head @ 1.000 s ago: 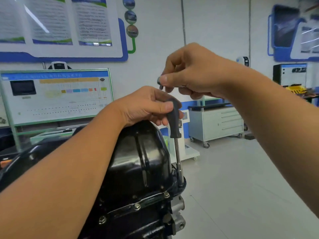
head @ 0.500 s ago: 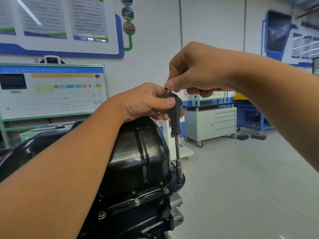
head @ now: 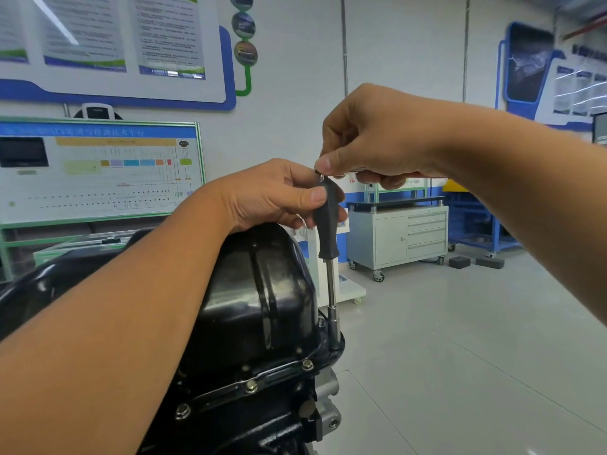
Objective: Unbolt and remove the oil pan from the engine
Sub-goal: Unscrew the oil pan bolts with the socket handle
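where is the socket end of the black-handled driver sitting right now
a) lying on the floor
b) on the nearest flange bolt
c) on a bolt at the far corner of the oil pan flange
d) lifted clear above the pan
c: the driver stands upright, its socket tip down on the far corner of the oil pan flange, while the near flange bolts sit uncovered.

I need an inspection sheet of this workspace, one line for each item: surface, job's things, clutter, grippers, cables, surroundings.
Surface: grey floor; no table seen.
Job's things: black oil pan on the engine; bolts in its flange; nut driver upright at the flange corner.
Clutter: nothing seen.
Grippers: left hand grips the driver's handle; right hand pinches something small at its top.
Cables: nothing seen.
Surroundings: grey cabinet, wall posters, training board.
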{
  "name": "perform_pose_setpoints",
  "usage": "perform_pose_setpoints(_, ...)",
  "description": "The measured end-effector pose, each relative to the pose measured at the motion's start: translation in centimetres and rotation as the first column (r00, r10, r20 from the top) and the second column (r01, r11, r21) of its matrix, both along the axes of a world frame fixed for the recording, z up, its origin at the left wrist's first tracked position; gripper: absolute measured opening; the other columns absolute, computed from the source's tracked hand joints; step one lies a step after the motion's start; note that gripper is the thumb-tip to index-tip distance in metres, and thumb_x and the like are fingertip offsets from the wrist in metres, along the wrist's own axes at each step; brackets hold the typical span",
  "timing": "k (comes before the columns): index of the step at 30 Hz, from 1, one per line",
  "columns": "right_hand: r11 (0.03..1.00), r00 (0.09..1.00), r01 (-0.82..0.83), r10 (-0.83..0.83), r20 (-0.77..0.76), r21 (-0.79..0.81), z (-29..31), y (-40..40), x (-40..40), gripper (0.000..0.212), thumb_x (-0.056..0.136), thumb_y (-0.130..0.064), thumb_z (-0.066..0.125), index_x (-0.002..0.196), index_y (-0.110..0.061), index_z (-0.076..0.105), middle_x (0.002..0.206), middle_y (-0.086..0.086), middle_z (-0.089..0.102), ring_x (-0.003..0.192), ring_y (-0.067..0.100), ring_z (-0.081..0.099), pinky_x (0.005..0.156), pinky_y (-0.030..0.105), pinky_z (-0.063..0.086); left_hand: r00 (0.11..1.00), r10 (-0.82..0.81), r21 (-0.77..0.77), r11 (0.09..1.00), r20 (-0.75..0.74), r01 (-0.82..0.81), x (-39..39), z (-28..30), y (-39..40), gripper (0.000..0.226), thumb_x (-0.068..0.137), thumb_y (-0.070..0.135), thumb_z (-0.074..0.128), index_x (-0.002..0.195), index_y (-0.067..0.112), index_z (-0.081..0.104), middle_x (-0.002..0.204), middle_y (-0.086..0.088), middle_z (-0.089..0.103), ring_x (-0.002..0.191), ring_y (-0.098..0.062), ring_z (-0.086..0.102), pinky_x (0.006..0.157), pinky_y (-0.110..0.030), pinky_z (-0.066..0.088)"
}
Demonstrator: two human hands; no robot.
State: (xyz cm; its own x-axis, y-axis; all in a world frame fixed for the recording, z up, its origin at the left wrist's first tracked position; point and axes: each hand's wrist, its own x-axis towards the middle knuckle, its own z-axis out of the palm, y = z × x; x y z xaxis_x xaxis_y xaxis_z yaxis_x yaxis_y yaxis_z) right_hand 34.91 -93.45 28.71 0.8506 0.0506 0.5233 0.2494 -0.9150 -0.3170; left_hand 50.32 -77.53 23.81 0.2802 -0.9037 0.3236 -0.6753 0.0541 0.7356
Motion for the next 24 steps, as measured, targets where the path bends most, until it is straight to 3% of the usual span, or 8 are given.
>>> perform_pose_setpoints(9, 1.000, 1.000, 0.000, 0.000, -0.002, 0.000, -0.1, -0.1, 0.2, 0.023, 0.095, -0.023, 0.074, 0.082, -0.005, 0.070, 0.044, -0.004, 0.055, 0.037, 0.008, 0.047, 0.039, 0.023, 0.041, 1.000, 0.031, -0.013, 0.999, 0.000, -0.031, -0.4, 0.0, 0.0, 0.030, 0.082, 0.044, 0.075, 0.104, 0.026, 0.083, 0.111, -0.010, 0.079, 0.088, -0.018, 0.068, 0.073, -0.022, 0.057)
perform_pose_setpoints(12, 0.999, 0.999, 0.035, -0.035, 0.006, -0.014, 0.1, 0.0, 0.3, 0.023, 0.094, -0.023, 0.075, 0.080, -0.006, 0.070, 0.043, -0.005, 0.055, 0.037, 0.008, 0.048, 0.039, 0.024, 0.042, 0.998, 0.061, -0.044, 0.997, -0.012, -0.061, -0.4, -0.2, -0.2, 0.029, 0.076, 0.043, 0.079, 0.096, 0.023, 0.084, 0.100, -0.010, 0.080, 0.073, -0.012, 0.069, 0.070, -0.023, 0.058)
perform_pose_setpoints(16, 0.990, 0.993, 0.116, -0.115, 0.017, -0.077, 0.5, 0.6, 0.6, 0.024, 0.093, -0.026, 0.076, 0.079, -0.007, 0.070, 0.044, -0.004, 0.057, 0.037, 0.008, 0.050, 0.040, 0.023, 0.045, 0.995, 0.102, -0.078, 0.992, -0.007, -0.102, -0.3, -0.4, -0.5, 0.010, 0.083, 0.031, 0.077, 0.084, 0.025, 0.084, 0.081, -0.003, 0.077, 0.061, -0.008, 0.068, 0.061, -0.020, 0.057)
perform_pose_setpoints(21, 0.962, 0.975, 0.221, -0.217, 0.045, -0.157, 0.5, 2.0, 1.0, 0.025, 0.094, -0.030, 0.076, 0.082, -0.009, 0.068, 0.070, 0.011, 0.066, 0.052, 0.022, 0.059, 0.044, 0.025, 0.049, 0.991, 0.131, -0.113, 0.985, -0.018, -0.132, -0.3, -0.4, -0.6, 0.010, 0.080, 0.032, 0.080, 0.083, 0.022, 0.083, 0.077, -0.004, 0.075, 0.057, -0.012, 0.065, 0.056, -0.022, 0.054)
perform_pose_setpoints(24, 0.940, 0.958, 0.285, -0.284, 0.031, -0.186, 0.7, 2.5, 1.4, 0.029, 0.094, -0.030, 0.075, 0.088, -0.002, 0.070, 0.072, 0.015, 0.067, 0.054, 0.027, 0.057, 0.050, 0.031, 0.056, 0.989, 0.143, -0.138, 0.980, -0.023, -0.145, -0.4, -0.5, -0.8, 0.014, 0.075, 0.034, 0.087, 0.078, 0.021, 0.082, 0.074, -0.005, 0.073, 0.052, -0.015, 0.062, 0.051, -0.023, 0.050)
